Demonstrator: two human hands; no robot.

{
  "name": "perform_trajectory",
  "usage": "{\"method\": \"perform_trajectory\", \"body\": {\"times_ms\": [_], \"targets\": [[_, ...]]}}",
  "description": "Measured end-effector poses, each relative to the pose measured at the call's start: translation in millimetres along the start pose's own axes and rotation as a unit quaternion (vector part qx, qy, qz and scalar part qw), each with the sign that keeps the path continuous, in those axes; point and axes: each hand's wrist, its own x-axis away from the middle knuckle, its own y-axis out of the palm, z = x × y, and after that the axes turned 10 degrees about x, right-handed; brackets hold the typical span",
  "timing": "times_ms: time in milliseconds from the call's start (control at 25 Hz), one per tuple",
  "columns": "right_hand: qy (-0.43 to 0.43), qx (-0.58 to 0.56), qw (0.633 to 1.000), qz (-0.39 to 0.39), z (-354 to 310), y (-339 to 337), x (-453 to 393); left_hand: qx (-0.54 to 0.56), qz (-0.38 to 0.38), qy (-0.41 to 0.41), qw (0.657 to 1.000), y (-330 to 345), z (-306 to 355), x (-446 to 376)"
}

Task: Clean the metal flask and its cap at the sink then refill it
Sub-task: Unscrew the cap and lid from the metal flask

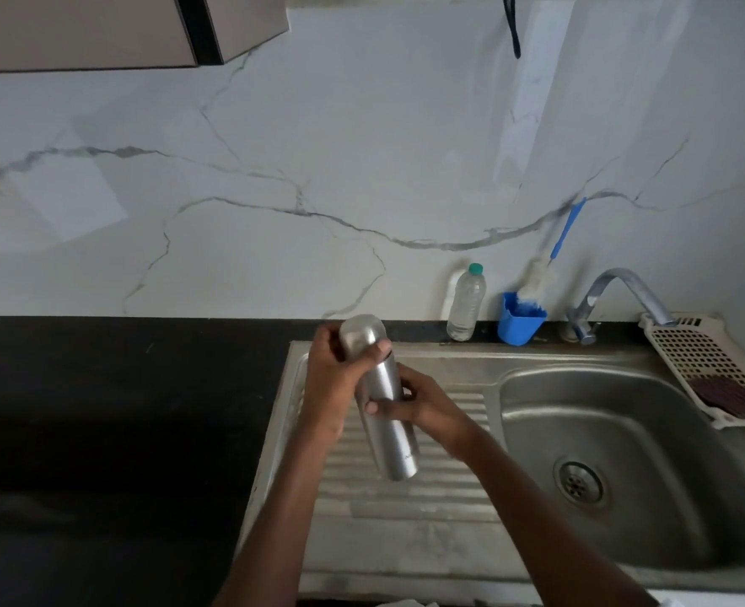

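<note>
**Flask held between both hands, cap end up and away from you**

You hold the metal flask (383, 400) in the air above the ribbed draining board (410, 488), with the sink basin (624, 431) off to the right of your hands. Its long axis runs tilted: the top leans away from you and slightly left, the base points down toward you and slightly right. Your left hand (333, 378) is closed around the upper end, fingers curled over the rounded cap (361, 332), thumb across the front. Your right hand (423, 403) is wrapped around the body just below, thumb and fingers clamping it. So the left hand is nearer the cap, and the right steadies the barrel; the likely next step is twisting the cap off. The tap (624, 295) stands well beyond your right hand.
</note>
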Motion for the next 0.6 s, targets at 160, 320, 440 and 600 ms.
{"method": "perform_trajectory", "body": {"times_ms": [160,320,440,600], "targets": [[0.025,-0.219,0.968,-0.120,-18.4,-13.8,18.0,0.188,-0.201,-0.076,0.959,13.6,33.2,-21.2],[0.016,-0.261,0.954,-0.149,-21.8,-15.5,30.8,0.207,-0.224,-0.111,0.946,44.1,39.5,-21.3],[0.028,-0.157,0.986,-0.042,-20.2,-22.3,38.7,0.138,-0.168,-0.079,0.973,60.7,27.6,-17.8],[0.050,0.064,0.977,0.199,-11.7,-25.9,34.8,0.008,-0.074,-0.054,0.996,75.7,12.1,-10.4]]}}
